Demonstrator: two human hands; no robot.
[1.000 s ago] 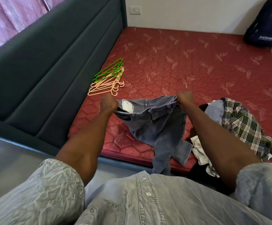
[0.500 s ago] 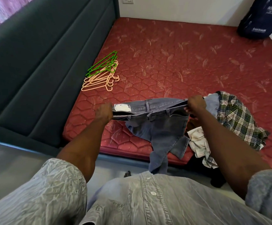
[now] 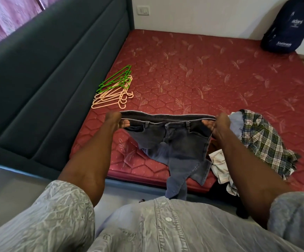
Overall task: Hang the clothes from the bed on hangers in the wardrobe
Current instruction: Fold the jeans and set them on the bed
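Note:
Grey jeans (image 3: pixel 173 140) hang stretched between my hands above the near edge of the red mattress (image 3: pixel 202 73). My left hand (image 3: pixel 115 120) grips the left end of the waistband, my right hand (image 3: pixel 218 124) grips the right end. The legs trail over the mattress edge toward my body. A stack of green and peach hangers (image 3: pixel 114 91) lies on the mattress beyond my left hand. A pile of clothes with a plaid shirt (image 3: pixel 263 140) on top sits to the right of my right hand.
A dark padded headboard (image 3: pixel 47 79) runs along the left side of the bed. A navy backpack (image 3: pixel 289 26) leans against the white wall at the far right corner. A pale crumpled garment (image 3: pixel 218 164) lies at the near mattress edge under my right arm.
My hands have moved apart and raised the waistband, pulling it taut and flat. The label patch seen before has turned out of sight, and the front with the fly faces me.

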